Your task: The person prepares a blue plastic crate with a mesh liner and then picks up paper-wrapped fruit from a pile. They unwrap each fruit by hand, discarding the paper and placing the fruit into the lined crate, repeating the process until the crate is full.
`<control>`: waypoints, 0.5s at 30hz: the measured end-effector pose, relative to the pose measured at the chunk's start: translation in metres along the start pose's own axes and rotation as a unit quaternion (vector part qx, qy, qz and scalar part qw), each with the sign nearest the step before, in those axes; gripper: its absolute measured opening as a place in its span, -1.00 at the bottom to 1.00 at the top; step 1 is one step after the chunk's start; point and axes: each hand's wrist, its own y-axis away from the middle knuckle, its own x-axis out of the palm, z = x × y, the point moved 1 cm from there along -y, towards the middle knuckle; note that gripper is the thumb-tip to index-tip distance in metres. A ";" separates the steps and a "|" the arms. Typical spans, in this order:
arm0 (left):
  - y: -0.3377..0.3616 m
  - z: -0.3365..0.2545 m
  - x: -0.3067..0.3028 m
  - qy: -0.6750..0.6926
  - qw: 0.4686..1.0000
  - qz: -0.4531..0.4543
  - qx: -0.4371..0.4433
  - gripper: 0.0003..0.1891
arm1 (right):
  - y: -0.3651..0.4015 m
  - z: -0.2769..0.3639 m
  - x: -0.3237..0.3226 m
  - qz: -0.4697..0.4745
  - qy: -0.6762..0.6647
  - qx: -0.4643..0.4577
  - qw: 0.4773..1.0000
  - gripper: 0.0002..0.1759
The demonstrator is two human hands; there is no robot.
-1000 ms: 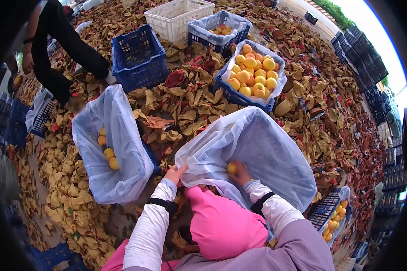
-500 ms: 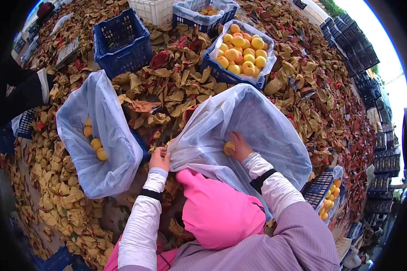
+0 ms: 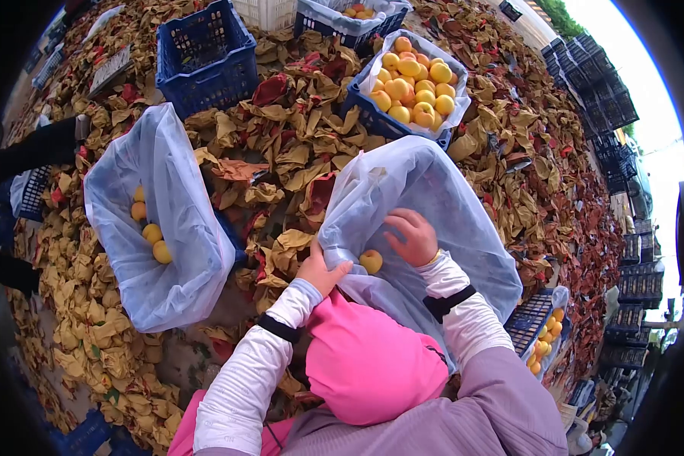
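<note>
One round, yellow-orange fruit [image 3: 371,261]

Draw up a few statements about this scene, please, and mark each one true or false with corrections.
1. The left hand touches the edge of the front liner. True.
2. The right hand reaches into the left-side liner. False: the right hand is within the front liner's opening.
3. The left-side liner shows four fruits. True.
4. The front liner is heaped with fruit. False: only one fruit shows in it.
5. The person's head covering is green. False: the head covering is pink.
</note>
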 end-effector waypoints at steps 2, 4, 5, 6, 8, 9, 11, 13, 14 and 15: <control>0.000 -0.010 -0.006 -0.029 0.999 0.014 -0.005 -0.08 | -0.020 0.002 -0.060 -0.159 0.137 -0.031 0.977 -0.56; 0.006 -0.021 -0.006 -0.034 0.997 0.044 0.049 -0.08 | -0.026 -0.032 -0.091 -0.192 0.221 0.067 0.954 -0.51; 0.010 -0.020 0.001 0.071 0.991 0.086 0.075 -0.09 | -0.021 -0.065 -0.098 -0.130 0.169 0.118 0.970 -0.47; 0.016 -0.028 0.005 0.129 0.976 0.156 0.077 -0.11 | -0.005 -0.103 -0.097 -0.063 0.116 0.171 0.976 -0.43; 0.021 -0.037 0.017 0.216 0.923 0.285 0.141 -0.13 | 0.024 -0.162 -0.096 0.029 0.015 0.306 0.951 -0.42; 0.024 -0.049 0.012 0.262 0.889 0.366 0.089 -0.12 | 0.029 -0.163 -0.093 0.034 0.016 0.305 0.952 -0.42; 0.023 -0.046 0.014 0.294 0.876 0.378 0.061 -0.11 | 0.036 -0.156 -0.096 0.020 0.077 0.334 0.939 -0.48; 0.027 -0.046 0.015 0.322 0.874 0.364 0.027 -0.08 | 0.034 -0.144 -0.087 -0.008 0.134 0.304 0.943 -0.53; 0.030 -0.043 0.014 0.322 0.873 0.364 0.028 -0.08 | 0.029 -0.136 -0.084 -0.010 0.170 0.280 0.945 -0.54; 0.032 -0.038 0.010 0.346 0.883 0.315 0.027 -0.06 | 0.023 -0.133 -0.081 -0.013 0.160 0.259 0.953 -0.56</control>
